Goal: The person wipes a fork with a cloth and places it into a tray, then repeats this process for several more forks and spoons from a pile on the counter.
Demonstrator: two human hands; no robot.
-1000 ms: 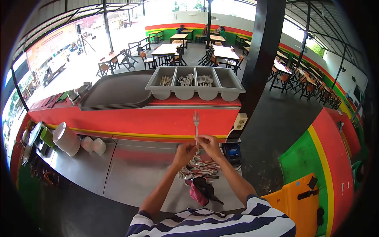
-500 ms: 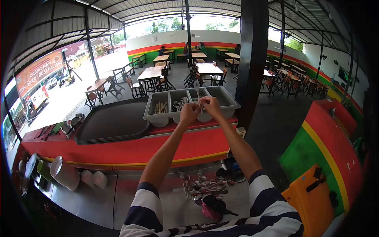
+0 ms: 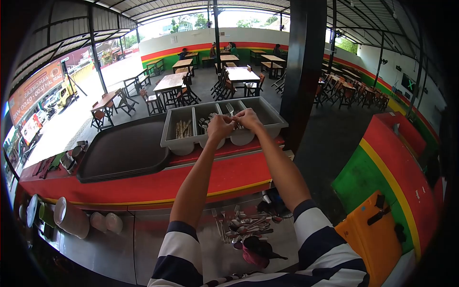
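A grey cutlery bin [image 3: 178,143] with compartments stands on the red ledge. My left hand [image 3: 221,126] is closed at its front, beside the compartment of spoons [image 3: 204,123]. Touching it from the right, my right hand [image 3: 247,118] is closed on a fork [image 3: 230,109] whose tines point up over the third compartment. What the left fingertips pinch is hidden. Light-coloured sticks [image 3: 183,129] lie in the leftmost compartment. Below, a pile of loose cutlery [image 3: 246,226] rests on the steel counter [image 3: 167,239], near a dark and pink cloth bundle [image 3: 257,251].
Dark stacked trays [image 3: 124,146] lie left of the bin. A black pillar [image 3: 303,71] rises at its right. White bowls [image 3: 71,217] stand at the lower left, an orange container [image 3: 370,239] at the lower right. Tables and seated people are beyond.
The view has shifted slightly. Both hands and the fork are lower, closer to the bin, and the fork's tines no longer stand as high above its back rim.
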